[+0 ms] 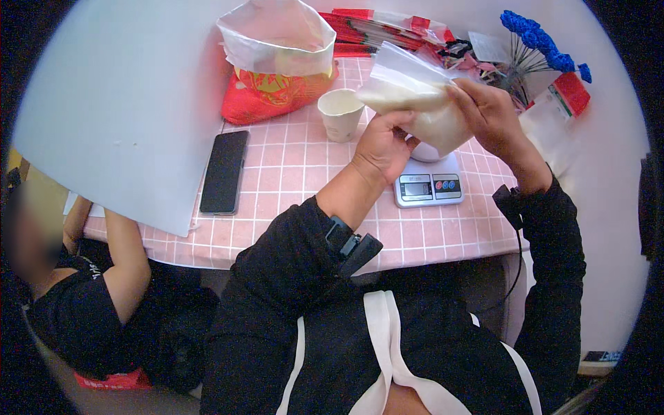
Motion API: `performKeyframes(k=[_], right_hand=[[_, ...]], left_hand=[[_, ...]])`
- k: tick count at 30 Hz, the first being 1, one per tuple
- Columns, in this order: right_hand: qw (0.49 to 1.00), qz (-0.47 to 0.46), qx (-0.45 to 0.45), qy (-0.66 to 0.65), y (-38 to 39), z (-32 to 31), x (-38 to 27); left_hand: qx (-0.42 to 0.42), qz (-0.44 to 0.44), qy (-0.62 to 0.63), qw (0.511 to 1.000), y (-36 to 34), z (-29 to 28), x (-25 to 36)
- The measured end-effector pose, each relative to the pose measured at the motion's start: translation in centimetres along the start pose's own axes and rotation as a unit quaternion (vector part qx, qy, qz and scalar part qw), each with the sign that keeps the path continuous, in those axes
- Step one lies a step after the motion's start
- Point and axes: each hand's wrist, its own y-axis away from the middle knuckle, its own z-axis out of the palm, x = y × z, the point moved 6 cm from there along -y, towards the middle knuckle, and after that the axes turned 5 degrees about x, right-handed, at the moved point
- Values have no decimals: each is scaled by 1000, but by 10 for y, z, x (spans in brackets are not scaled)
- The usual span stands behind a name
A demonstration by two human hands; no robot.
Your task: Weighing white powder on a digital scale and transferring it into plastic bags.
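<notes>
Between my two hands hangs a clear plastic bag partly filled with something pale, perhaps grains or powder. My left hand grips its lower left side, thumb on the front. The fingers of my right hand are closed on its right side. The bag's flat upper end tilts up toward the far left. Just below it sits a white digital kitchen scale, its platform partly hidden by the bag and my left hand. Left of the bag stands a paper cup; its contents cannot be made out.
A red sack with an open white top stands at the back. A black phone lies on the checked pink tablecloth. Blue artificial flowers and red packets fill the far right. A white board separates a seated person at left.
</notes>
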Motion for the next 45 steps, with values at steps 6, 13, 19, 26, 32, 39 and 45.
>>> performKeyframes(k=[6, 13, 19, 26, 32, 39, 45], right_hand=[[999, -3, -31, 18, -9, -2, -8], [998, -19, -57, 25, -18, -5, -21], [996, -54, -51, 51, -26, -3, -15], [992, -25, -95, 74, -34, -8, -28], [990, -35, -107, 84, -38, -6, -28], [992, -49, -91, 72, -40, -3, -27], [992, -60, -77, 84, -38, -5, -25]], left_hand=[[21, -10, 38, 999, 1, -1, 0], [3, -18, 40, 999, 4, 3, 2], [-3, -15, 35, 999, 6, 8, 4], [-16, -21, 37, 999, 4, 5, 4], [-10, -29, 38, 999, 5, 8, 5], [-26, -23, 36, 999, 4, 9, 8], [-29, -21, 36, 999, 5, 11, 10]])
